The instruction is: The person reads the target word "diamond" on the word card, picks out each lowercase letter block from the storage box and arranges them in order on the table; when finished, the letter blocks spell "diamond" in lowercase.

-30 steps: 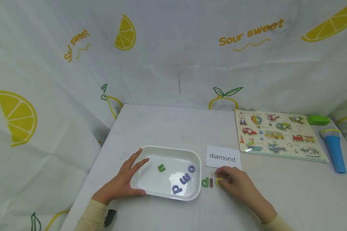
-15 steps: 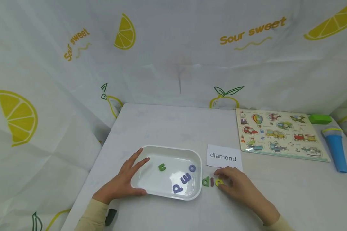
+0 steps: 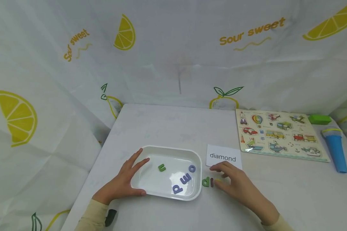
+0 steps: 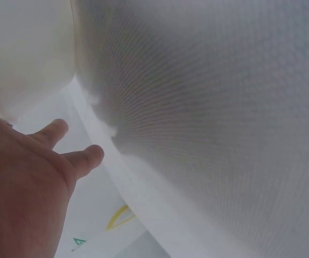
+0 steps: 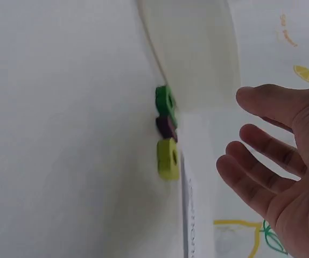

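Yellow letter (image 5: 165,161) lies on the tabletop (image 3: 162,125) beside the brown letter (image 3: 212,182); prob. light, stiff, not fragile (pinch its outer edges). Its way up: can't tell, mostly hidden in head view; brown one's long axis runs near-to-far. Right hand (image 3: 237,183): thumb & fingers apart, gripping nothing. Left hand (image 3: 120,184): splayed at tray's (image 3: 167,148) L end.

left sleeve (image 3: 93,215): pale beige, wrist-length | right sleeve (image 3: 277,224): same pale beige
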The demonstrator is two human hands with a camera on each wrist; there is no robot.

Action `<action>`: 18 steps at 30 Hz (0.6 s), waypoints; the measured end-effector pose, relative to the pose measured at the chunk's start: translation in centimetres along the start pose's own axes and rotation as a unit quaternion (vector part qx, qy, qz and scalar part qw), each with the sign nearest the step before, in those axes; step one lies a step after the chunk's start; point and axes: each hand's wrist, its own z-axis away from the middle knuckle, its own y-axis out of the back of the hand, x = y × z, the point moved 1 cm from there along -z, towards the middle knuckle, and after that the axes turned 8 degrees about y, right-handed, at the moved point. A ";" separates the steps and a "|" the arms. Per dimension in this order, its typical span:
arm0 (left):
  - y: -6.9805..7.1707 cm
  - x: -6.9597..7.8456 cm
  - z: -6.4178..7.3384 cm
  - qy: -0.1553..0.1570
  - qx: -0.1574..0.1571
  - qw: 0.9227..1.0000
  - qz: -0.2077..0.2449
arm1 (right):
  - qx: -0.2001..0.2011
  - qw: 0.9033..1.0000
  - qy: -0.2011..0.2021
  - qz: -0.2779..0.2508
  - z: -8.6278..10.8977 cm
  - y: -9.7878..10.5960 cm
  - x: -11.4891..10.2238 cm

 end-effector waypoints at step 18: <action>-0.1 0.2 0.1 0.008 -0.003 1.000 0.004 | -0.141 0.973 0.177 0.053 -5.9 -3.1 -6.0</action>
